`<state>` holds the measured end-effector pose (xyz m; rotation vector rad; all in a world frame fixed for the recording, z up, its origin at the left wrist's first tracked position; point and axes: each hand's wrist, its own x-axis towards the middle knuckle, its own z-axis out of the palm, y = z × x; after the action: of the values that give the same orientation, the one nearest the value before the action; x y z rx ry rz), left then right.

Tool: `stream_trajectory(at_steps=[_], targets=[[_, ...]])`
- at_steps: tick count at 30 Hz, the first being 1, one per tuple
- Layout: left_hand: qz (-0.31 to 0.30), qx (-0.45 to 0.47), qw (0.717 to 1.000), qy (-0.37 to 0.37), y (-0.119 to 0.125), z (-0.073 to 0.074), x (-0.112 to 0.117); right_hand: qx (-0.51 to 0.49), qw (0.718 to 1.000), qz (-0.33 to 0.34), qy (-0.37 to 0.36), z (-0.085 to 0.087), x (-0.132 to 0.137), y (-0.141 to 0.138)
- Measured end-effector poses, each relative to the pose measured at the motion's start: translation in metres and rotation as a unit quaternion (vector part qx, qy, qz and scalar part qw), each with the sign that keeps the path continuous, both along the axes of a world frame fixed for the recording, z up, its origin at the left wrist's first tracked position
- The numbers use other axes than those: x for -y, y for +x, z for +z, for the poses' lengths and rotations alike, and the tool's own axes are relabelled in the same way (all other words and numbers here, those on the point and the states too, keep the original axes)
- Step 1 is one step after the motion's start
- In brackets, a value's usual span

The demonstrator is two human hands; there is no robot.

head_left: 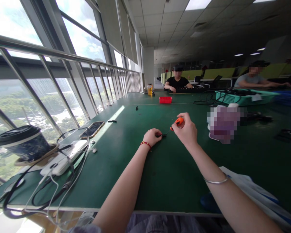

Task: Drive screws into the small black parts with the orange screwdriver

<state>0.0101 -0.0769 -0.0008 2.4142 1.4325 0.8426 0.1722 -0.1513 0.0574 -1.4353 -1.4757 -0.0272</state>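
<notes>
On the green tabletop, my left hand grips a small black part between thumb and fingers. Its exact kind is too small to tell. My right hand is closed around the orange and black handle of a screwdriver. The screwdriver slants down to the left, and its thin metal shaft ends at the black part. Whether the tip sits in a screw cannot be made out. A beaded bracelet circles my left wrist and a silver bangle my right forearm.
A red box stands farther back, near a jar. Left are a phone, a power strip with cables and a lidded cup. A teal basket stands right. Two people sit beyond the table.
</notes>
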Motion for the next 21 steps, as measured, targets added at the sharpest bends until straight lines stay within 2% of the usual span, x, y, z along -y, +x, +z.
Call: stream_trajectory(at_steps=[7, 13, 17, 21], targets=[[0.0, 0.004, 1.0, -0.006, 0.0004, 0.0013, 0.0014, 0.015, 0.999, -0.018, -0.044, -0.0013, -0.0012, -0.0015], [0.0, -0.008, 1.0, 0.001, -0.0002, 0.0005, 0.0003, 0.004, 0.999, -0.013, -0.029, -0.0007, 0.0002, -0.0025], [0.0, -0.01, 1.0, 0.003, -0.0002, 0.0013, 0.001, 0.022, 0.999, -0.031, -0.037, 0.0009, 0.0017, -0.0031], [0.0, -0.012, 1.0, 0.001, 0.0002, 0.0016, 0.0018, 0.011, 0.997, 0.001, -0.07, 0.0038, 0.004, -0.0019]])
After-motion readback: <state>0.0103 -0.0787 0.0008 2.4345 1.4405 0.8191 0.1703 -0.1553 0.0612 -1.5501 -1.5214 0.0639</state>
